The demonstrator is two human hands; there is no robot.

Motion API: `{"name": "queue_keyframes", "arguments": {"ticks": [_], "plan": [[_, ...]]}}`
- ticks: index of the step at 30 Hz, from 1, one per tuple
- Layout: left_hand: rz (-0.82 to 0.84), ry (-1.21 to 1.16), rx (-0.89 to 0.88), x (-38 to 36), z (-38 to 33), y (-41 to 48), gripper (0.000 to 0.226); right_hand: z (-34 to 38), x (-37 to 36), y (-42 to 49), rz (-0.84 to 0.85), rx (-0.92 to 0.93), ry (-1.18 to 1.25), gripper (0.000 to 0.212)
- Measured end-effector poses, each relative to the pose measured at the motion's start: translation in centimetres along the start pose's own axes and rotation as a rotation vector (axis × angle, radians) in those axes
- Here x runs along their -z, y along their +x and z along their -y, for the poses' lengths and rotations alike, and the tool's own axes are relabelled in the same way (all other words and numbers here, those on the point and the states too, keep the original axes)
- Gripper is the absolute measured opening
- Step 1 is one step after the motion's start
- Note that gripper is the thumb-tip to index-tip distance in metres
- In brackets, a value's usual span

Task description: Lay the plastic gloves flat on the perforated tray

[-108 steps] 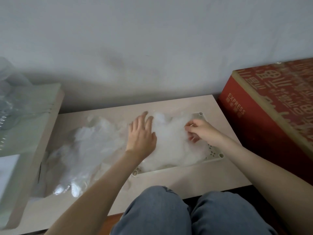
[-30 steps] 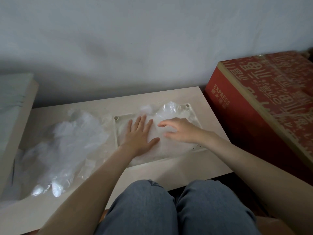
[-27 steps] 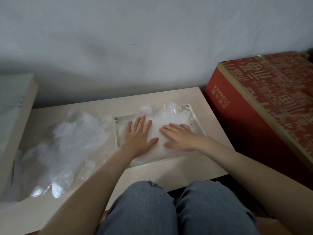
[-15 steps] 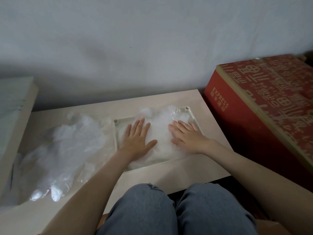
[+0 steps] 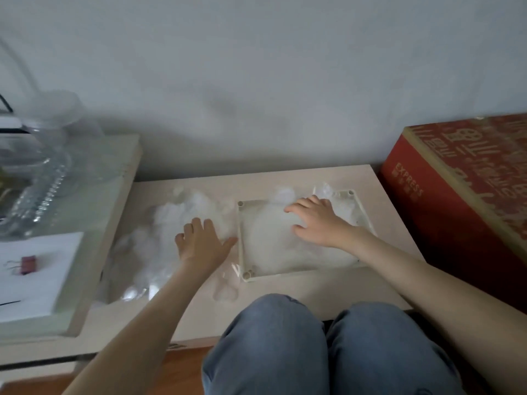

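Right now, in the head view, you are resting your right hand [image 5: 319, 220] palm down on the plastic gloves [image 5: 265, 243] that are lying in the perforated tray [image 5: 299, 271]. Its fingers [image 5: 299, 206] are stretching out, only slightly bent, toward the tray's far edge, with the thumb pointing back toward you; they are pressing on the film, not gripping it. The gloves are covering most of the tray floor as a pale, fairly flat layer, and a crumpled bit is poking up over the far rim just beyond your fingertips.

Your left hand [image 5: 201, 243] is lying palm down on the loose pile of gloves [image 5: 154, 243] just left of the tray. Its fingers [image 5: 209, 226] are spreading open over the plastic, and the thumb is reaching almost to the tray's left rim.

Both tray and pile are sitting on the light surface [image 5: 313, 292] in front of your knees [image 5: 271, 352], with the tray toward the right and the pile spilling toward the near left edge. A red box [image 5: 445, 218] is standing just right of the surface. To the left, a glass-topped side table [image 5: 97, 195] is carrying a clear glass dish [image 5: 42, 181], a white sheet [image 5: 37, 283] and a small binder clip [image 5: 27, 264] lying on that sheet.
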State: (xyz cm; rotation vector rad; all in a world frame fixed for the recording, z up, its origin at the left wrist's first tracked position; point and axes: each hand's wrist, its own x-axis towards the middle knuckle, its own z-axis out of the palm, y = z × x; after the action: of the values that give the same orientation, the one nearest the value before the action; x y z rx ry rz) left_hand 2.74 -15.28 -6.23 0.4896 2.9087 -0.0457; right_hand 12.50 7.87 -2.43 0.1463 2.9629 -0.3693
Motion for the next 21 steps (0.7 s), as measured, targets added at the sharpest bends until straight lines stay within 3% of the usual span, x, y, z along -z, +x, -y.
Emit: {"name": "queue_keyframes", "arguments": {"ticks": [2,5,12,17,21], "plan": [[0.079,-0.020,-0.010,-0.6,1.3,-0.4,0.051,1.4,0.0,0.3,0.054,0.041,0.012,0.045],[0.036,-0.036,-0.022,-0.2,2.5,-0.9,0.026,3.3,0.2,0.5,0.125,0.089,0.017,0.046],[-0.135,-0.223,0.005,2.0,4.9,-0.7,0.039,5.9,1.2,1.5,0.233,0.085,0.130,0.043],[-0.146,-0.340,0.066,2.2,6.5,-0.9,0.024,7.2,1.1,2.1,0.293,0.085,0.208,0.041],[-0.236,-0.508,0.113,2.9,6.7,-1.1,0.026,8.2,1.0,2.6,0.267,0.077,0.315,0.040]]}}
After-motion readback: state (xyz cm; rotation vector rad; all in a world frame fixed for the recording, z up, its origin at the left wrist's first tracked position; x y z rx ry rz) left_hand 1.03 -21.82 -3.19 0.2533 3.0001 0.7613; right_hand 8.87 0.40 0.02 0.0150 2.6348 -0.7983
